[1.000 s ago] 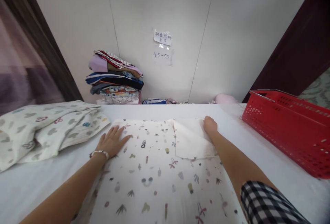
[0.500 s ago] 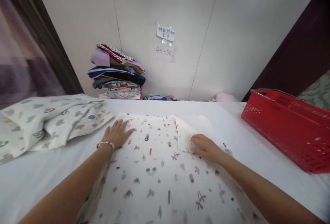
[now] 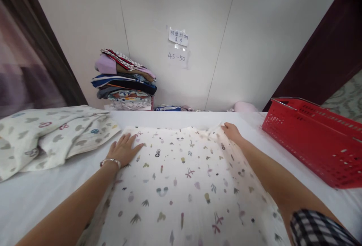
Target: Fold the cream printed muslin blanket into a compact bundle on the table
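A white cloth [image 3: 175,178] printed with small plants and rainbows lies spread over the white-covered table in front of me. My left hand [image 3: 123,151], a bracelet at its wrist, rests flat with fingers spread on the cloth's far left corner. At the far right corner, my right hand [image 3: 231,130] pinches the cloth's edge between its fingers. Loose folds run down the cloth's right side below that hand. The near edge of the cloth lies outside the picture.
Another white cloth with grey and coloured mushroom-like prints [image 3: 56,136] lies rumpled on the left. A red plastic basket [image 3: 311,140] stands at the right. Behind the table rises a stack of folded fabrics [image 3: 124,80], against a wall with handwritten paper notes [image 3: 178,37].
My right hand has moved away from me and slightly right, drawing the folded-over far right corner out so the printed side shows. My left hand stays on its corner.
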{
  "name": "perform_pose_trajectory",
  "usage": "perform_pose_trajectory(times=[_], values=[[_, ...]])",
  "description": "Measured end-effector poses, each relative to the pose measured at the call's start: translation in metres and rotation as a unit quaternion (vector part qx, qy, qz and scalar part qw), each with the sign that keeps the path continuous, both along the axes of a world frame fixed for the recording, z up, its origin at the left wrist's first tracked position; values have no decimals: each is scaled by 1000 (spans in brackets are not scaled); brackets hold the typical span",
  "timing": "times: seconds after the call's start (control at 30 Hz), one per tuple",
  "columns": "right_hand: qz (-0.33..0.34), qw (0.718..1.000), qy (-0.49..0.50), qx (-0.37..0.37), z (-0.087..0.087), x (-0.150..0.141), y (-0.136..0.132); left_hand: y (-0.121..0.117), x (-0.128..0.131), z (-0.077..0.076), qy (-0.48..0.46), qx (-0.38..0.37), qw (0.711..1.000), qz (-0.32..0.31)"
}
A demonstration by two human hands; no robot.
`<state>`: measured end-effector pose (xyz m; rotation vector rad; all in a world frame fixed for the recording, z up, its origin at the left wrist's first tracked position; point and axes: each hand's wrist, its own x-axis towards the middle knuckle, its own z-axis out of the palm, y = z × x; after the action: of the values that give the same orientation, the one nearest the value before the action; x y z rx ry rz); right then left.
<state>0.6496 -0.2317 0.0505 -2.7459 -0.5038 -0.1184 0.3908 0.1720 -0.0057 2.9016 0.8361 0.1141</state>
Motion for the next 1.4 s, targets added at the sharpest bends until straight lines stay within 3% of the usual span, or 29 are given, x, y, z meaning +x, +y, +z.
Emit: perform_pose_trajectory(times=[0.13, 0.33, 0.97, 1.4], values=[[-49, 998, 24, -34, -13, 39, -2, 1, -1, -1, 2, -1, 1000, -2], [-103, 992, 24, -67, -37, 36, -2, 0, -1, 1, 4, -6, 1000, 0], [-125, 984, 34, -125, -35, 7, -13, -5, -2, 8, 22, -10, 1000, 10], [-129, 988, 53, -70, -36, 9, -13, -2, -1, 5, 16, -13, 1000, 6]])
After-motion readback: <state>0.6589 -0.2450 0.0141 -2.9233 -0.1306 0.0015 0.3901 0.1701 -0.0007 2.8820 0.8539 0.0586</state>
